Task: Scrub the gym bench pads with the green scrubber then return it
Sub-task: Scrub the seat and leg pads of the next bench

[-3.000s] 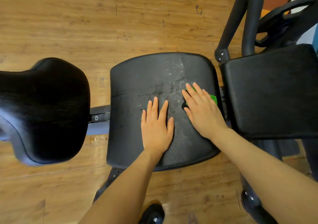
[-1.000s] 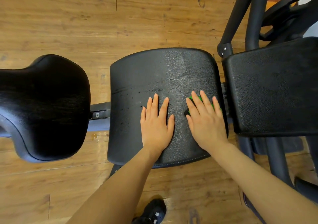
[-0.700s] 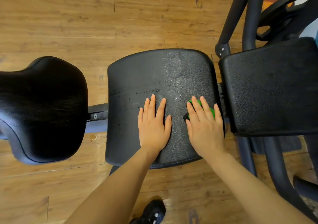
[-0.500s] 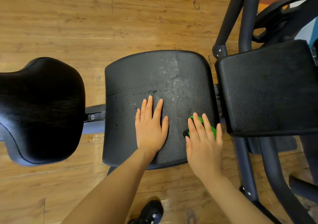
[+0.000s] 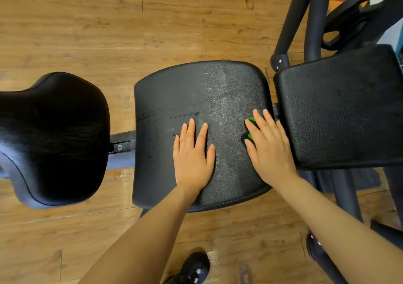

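The black middle bench pad (image 5: 174, 96) lies below me, wet with droplets and streaks. My left hand (image 5: 193, 155) rests flat on its centre, fingers straight. My right hand (image 5: 269, 148) presses flat on the green scrubber (image 5: 251, 120) near the pad's right edge. Only small green bits of the scrubber show beside my fingers; the rest is hidden under the hand. A second black pad (image 5: 340, 107) sits just right of my right hand, and a rounded black pad (image 5: 52, 135) lies to the left.
Dark metal frame tubes (image 5: 290, 22) rise at the upper right, with a black weight plate (image 5: 359, 15) behind them. A metal bar (image 5: 122, 146) joins the left and middle pads. Wooden floor (image 5: 109, 22) surrounds the bench. My black shoe (image 5: 194, 268) stands below the pad.
My right hand has slid the scrubber away from me along the pad's right side, from near the front edge back up toward the middle. My left hand stays flat in place.
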A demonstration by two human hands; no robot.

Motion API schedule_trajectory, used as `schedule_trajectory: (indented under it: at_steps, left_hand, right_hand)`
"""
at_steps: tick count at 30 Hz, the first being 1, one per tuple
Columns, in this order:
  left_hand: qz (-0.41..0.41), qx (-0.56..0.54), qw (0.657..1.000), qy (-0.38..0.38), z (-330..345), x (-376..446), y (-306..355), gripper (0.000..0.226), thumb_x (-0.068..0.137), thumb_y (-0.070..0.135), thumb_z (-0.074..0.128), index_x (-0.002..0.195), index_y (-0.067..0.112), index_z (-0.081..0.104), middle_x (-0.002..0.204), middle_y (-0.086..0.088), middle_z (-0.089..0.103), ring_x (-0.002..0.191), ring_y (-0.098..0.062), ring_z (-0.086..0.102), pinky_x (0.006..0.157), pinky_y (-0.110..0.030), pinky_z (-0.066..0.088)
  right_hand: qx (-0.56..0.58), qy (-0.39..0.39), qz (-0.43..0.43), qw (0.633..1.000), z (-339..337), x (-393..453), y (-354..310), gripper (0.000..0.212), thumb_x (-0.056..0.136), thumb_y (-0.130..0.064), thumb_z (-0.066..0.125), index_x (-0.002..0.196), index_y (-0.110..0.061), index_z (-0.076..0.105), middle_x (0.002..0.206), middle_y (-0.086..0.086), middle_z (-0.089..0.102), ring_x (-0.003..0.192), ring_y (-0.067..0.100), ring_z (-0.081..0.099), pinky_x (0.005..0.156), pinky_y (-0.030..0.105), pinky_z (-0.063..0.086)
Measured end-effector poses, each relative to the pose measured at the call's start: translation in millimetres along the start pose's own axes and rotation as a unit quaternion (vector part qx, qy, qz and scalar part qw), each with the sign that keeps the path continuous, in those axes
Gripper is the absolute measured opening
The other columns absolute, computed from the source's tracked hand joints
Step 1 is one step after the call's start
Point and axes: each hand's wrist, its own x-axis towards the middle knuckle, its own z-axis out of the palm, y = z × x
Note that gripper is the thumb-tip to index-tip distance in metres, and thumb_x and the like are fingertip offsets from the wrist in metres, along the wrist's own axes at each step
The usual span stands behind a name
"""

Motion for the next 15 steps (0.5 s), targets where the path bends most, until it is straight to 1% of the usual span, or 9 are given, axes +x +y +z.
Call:
schedule_trajectory:
  at_steps: [2, 6, 9, 15]
  left_hand:
    - [-0.001, -0.001, 1.000, 0.001, 0, 0, 0, 0.058, 0.094, 0.044, 0.030, 0.148, 0.023, 0.039, 0.158, -0.010, 0.027, 0.147, -0.029, 0.020, 0.118, -0.043, 0.011]
    - [0.000, 0.000, 1.000, -0.003, -1, -1, 0, 0.058, 0.095, 0.045, 0.028, 0.149, 0.024, 0.037, 0.159, -0.009, 0.026, 0.148, -0.028, 0.018, 0.118, -0.041, 0.008]
    - [0.000, 0.002, 1.000, 0.002, 0, 0, 0, 0.058, 0.095, 0.044, 0.030, 0.148, 0.023, 0.038, 0.158, -0.009, 0.027, 0.147, -0.029, 0.019, 0.118, -0.042, 0.010]
    - [-0.003, 0.002, 1.000, -0.004, 0, 0, 0, 0.058, 0.095, 0.044, 0.029, 0.148, 0.024, 0.038, 0.159, -0.009, 0.026, 0.148, -0.028, 0.019, 0.117, -0.041, 0.008]
  right_hand:
    - [0.006, 0.001, 0.003, 1.000, 1, 2, 1, 0.052, 0.095, -0.033, 0.036, 0.137, -0.008, 0.054, 0.154, 0.008, 0.039, 0.145, 0.027, 0.028, 0.114, 0.054, 0.027]
    - [0.030, 0.015, 0.045, 0.998, 2, -12, -5, 0.052, 0.096, -0.033, 0.036, 0.139, -0.009, 0.051, 0.156, 0.008, 0.035, 0.147, 0.027, 0.026, 0.114, 0.054, 0.028]
    - [0.032, 0.028, 0.066, 0.997, 2, -29, -10, 0.050, 0.096, -0.031, 0.037, 0.139, -0.009, 0.051, 0.157, 0.008, 0.034, 0.147, 0.028, 0.026, 0.114, 0.055, 0.029]
    - [0.018, 0.046, 0.064, 0.997, 6, -70, -27, 0.049, 0.096, -0.028, 0.039, 0.139, -0.008, 0.051, 0.154, 0.010, 0.038, 0.146, 0.030, 0.025, 0.115, 0.056, 0.023]
